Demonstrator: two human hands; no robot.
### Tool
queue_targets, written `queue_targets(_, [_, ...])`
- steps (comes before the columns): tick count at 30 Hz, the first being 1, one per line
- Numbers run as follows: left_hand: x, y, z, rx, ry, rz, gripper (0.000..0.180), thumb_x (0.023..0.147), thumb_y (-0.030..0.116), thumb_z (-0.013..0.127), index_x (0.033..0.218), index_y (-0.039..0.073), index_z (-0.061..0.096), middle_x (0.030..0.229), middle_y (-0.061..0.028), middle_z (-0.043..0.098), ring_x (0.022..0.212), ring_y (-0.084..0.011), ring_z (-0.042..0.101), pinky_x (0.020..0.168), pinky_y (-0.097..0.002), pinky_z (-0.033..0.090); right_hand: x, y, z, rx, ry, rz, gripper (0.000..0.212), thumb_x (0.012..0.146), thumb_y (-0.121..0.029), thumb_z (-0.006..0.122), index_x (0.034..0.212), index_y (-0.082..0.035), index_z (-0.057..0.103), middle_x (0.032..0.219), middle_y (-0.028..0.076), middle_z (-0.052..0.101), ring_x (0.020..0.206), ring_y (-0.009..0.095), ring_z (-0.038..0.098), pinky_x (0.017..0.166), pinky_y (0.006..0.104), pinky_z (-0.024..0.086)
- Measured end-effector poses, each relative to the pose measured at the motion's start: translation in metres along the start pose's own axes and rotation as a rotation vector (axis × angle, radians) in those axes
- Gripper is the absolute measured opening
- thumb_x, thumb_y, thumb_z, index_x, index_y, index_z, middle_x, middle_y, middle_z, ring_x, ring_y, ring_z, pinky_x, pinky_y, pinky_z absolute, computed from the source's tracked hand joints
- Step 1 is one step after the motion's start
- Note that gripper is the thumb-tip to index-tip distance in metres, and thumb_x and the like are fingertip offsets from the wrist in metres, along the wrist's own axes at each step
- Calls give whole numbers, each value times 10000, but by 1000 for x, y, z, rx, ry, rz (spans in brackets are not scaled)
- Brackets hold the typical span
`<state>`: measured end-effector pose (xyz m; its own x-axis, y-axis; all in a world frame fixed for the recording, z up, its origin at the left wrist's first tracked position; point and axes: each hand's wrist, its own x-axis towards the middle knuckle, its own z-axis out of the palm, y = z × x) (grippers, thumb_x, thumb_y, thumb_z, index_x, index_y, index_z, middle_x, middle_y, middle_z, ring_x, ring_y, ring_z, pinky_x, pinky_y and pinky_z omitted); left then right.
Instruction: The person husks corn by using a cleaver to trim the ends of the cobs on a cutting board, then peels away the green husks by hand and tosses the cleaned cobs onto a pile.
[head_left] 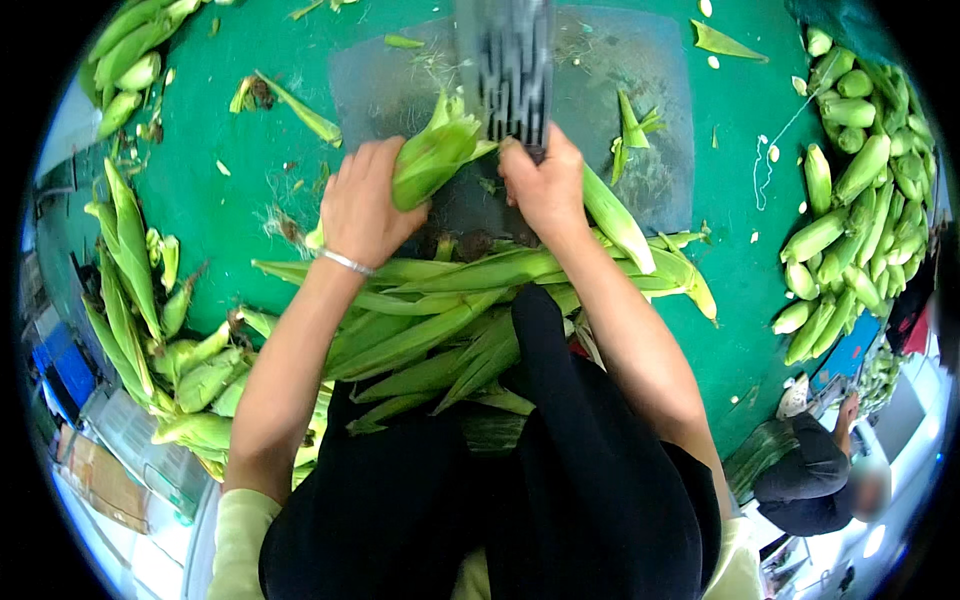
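Note:
My left hand (362, 205), with a silver bangle at its wrist, is closed around a green ear of corn (435, 165) in its husk. The ear's frayed end points away from me. In my right hand (548, 185) is the dark handle of a cleaver (505, 70); its broad blade stretches away from me and is blurred by motion. The cleaver's near end is close to the frayed end of the ear. Below both hands runs a dark grey board (630, 90). Beside my right hand lies a pale green husk piece (617, 225).
Long green husks (430, 335) pile against the table's near edge. Husked ears (845, 220) heap along the right; more corn (205, 375) lies at the left, and a bunch (135, 55) at far left. Scraps dot the green table (250, 190). Another person (805, 475) is at lower right.

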<state>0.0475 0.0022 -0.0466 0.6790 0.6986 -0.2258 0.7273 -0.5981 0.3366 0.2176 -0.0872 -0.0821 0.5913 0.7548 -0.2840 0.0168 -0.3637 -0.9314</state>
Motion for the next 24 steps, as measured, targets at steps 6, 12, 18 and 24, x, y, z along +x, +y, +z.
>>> queue_targets(6, [-22, -7, -31, -322, 312, 182, 694, 532, 90, 772, 1135, 38, 433, 1068, -163, 505, 995, -345, 493, 864, -395, 408, 10, -16, -59, -147, 208, -83, 122, 780, -98, 564, 866, -13, 543, 574, 64, 536, 484, 131, 515, 468, 301, 435])
queue_targets(12, [-25, 5, -51, -274, 404, 233, 725, 542, 80, 767, 1170, 49, 406, 1113, -157, 494, 1013, -334, 493, 866, -390, 414, 8, -28, -79, -230, 54, 135, 218, 812, -160, 593, 909, 28, 541, 621, 103, 573, 524, 203, 575, 525, 344, 466])
queue_targets(18, [-35, 5, -53, -275, 333, 273, 707, 609, 152, 758, 1218, 49, 414, 1146, -130, 473, 1064, -310, 460, 936, -393, 355, -37, -143, -55, -221, -396, -324, 553, 726, -252, 694, 1167, -13, 461, 1074, 196, 512, 1018, 319, 498, 888, 412, 389])
queue_targets(24, [-39, 26, -41, -551, 287, 443, 622, 644, 214, 724, 1174, 94, 422, 1192, -135, 473, 1103, -344, 454, 993, -512, 261, -36, -128, -30, -152, -388, -292, 200, 840, -206, 587, 787, -15, 555, 611, 106, 531, 537, 228, 538, 517, 346, 435])
